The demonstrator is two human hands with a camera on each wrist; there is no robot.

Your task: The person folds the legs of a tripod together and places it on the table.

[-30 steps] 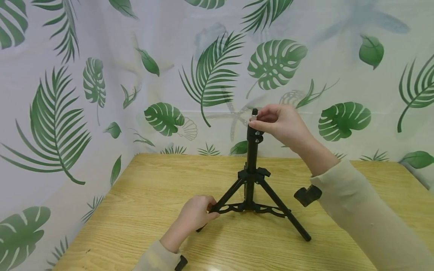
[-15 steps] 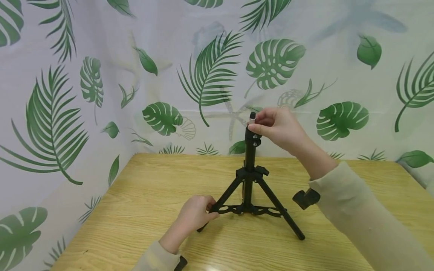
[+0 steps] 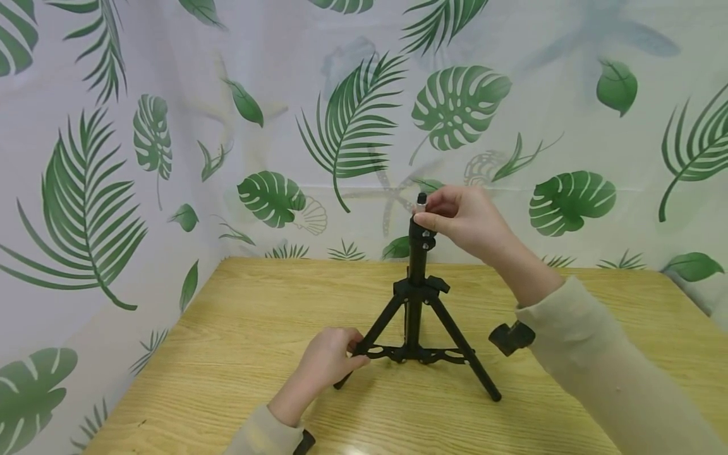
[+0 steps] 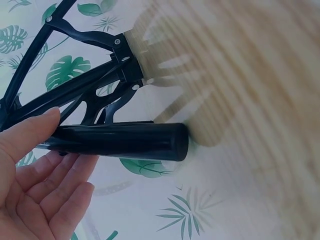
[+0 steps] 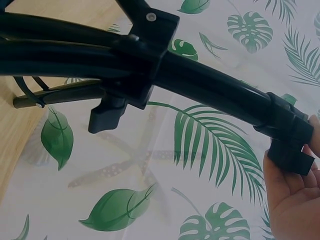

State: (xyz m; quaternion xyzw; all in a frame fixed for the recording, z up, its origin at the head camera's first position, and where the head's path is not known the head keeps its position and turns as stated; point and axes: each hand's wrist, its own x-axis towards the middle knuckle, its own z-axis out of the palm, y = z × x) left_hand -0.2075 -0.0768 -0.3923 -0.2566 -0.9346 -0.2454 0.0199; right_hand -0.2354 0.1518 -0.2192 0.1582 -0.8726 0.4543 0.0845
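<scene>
A black tripod stand [image 3: 418, 262] is upright on the wooden table with its legs spread. My left hand [image 3: 328, 356] grips the lower part of its left leg; in the left wrist view the thumb lies on top of that leg [image 4: 130, 139] and the fingers are below it. At the top of the column, my right hand [image 3: 469, 221] pinches the stand just below its silver and black tip [image 3: 421, 199]. The right wrist view has the fingers beside the upper clamp knob [image 5: 291, 159], while a second knob [image 5: 107, 115] sticks out from the collar lower down.
The wooden table [image 3: 256, 303] spreads around the stand. Behind and to the left hangs a white curtain [image 3: 364, 221] printed with green leaves. A black mount [image 3: 512, 336] sits at the right sleeve's cuff, and another [image 3: 305, 441] at the left cuff.
The stand's right foot has shifted left, closer to the left one. The column top and my right hand have come slightly down and left. My left hand keeps its place.
</scene>
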